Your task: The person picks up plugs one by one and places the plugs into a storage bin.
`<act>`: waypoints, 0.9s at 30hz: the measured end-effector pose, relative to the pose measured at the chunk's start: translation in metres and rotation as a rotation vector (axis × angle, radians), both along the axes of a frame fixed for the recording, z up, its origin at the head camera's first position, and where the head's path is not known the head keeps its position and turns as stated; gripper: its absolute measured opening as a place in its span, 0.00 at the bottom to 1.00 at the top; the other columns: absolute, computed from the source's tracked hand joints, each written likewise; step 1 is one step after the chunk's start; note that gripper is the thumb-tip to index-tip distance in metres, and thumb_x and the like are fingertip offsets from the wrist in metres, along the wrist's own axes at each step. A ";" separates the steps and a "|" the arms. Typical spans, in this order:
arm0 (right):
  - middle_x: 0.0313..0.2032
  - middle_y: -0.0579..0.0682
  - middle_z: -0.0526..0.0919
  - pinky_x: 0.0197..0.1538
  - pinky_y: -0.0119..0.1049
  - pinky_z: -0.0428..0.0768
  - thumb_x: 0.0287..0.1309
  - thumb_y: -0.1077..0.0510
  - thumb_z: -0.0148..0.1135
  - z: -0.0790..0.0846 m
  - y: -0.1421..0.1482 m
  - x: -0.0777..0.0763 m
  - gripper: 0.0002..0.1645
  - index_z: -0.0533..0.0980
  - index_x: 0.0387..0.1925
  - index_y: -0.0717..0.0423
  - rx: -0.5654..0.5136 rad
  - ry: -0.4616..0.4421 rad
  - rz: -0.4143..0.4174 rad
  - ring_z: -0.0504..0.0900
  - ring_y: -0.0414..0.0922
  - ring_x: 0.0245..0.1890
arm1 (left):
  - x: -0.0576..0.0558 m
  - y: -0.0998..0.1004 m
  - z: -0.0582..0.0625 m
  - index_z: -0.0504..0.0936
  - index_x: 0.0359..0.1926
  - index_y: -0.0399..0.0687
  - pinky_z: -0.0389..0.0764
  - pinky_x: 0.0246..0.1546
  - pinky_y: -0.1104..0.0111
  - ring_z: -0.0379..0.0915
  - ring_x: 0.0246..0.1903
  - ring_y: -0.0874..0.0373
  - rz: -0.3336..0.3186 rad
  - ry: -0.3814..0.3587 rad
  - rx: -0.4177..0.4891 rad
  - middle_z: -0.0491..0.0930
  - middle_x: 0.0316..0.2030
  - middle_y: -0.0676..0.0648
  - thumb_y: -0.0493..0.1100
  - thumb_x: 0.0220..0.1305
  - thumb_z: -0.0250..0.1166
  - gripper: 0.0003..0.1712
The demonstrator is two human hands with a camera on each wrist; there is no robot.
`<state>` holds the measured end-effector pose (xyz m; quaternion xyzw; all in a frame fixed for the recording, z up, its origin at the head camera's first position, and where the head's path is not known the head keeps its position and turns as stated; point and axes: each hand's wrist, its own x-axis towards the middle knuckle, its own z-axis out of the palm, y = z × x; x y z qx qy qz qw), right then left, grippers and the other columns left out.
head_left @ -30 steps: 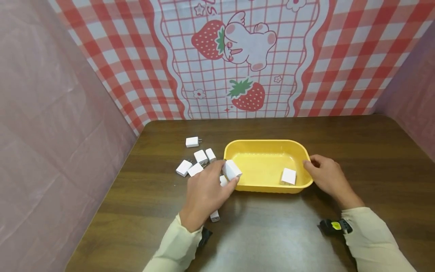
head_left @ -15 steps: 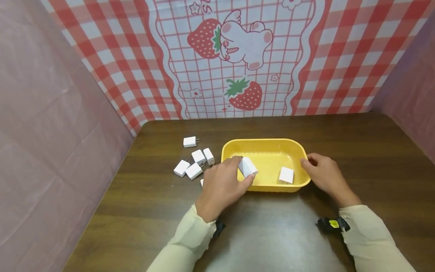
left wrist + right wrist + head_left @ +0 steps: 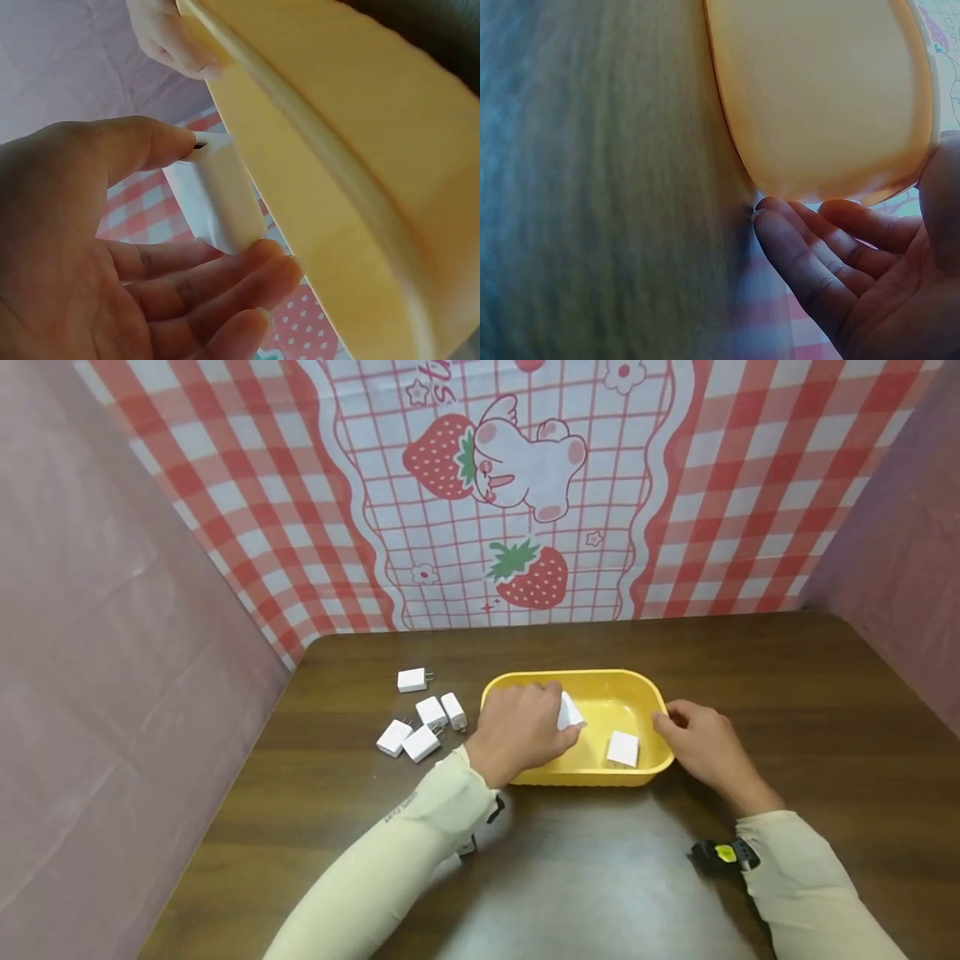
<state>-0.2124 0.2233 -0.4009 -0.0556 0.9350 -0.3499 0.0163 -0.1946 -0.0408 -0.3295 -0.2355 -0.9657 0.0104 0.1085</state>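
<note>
A white charger plug [image 3: 570,712] is pinched between the thumb and fingertips of my left hand [image 3: 521,727], over the left half of a yellow plastic bin [image 3: 592,778]. In the left wrist view, the charger [image 3: 214,191] has a dark port slot near the thumb, and the bin's wall rises beside it. At the bin's right end, my right hand [image 3: 705,745] grips the rim, thumb on top and fingers against the outer wall, as the right wrist view shows. Another white charger [image 3: 622,749] lies inside, toward the right end.
Left of the bin, several white chargers [image 3: 422,744] lie loosely grouped on the wooden table [image 3: 337,827], with one charger [image 3: 412,680] farther back. Beside the left sleeve, a partly hidden charger [image 3: 467,847] shows. A red-checked cloth [image 3: 532,577] hangs behind the table.
My left hand has carried its charger rightward from the bin's left edge to over its inside, turning palm-down. My right hand keeps hold of the rim. The head view has shifted slightly.
</note>
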 end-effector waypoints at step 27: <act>0.46 0.65 0.81 0.41 0.43 0.75 0.72 0.43 0.50 -0.001 -0.002 -0.001 0.33 0.74 0.57 0.70 -0.001 -0.022 -0.011 0.76 0.55 0.40 | -0.045 0.040 0.001 0.70 0.18 0.55 0.63 0.20 0.68 0.58 0.15 0.63 0.036 -0.506 -0.012 0.63 0.15 0.57 0.66 0.63 0.62 0.27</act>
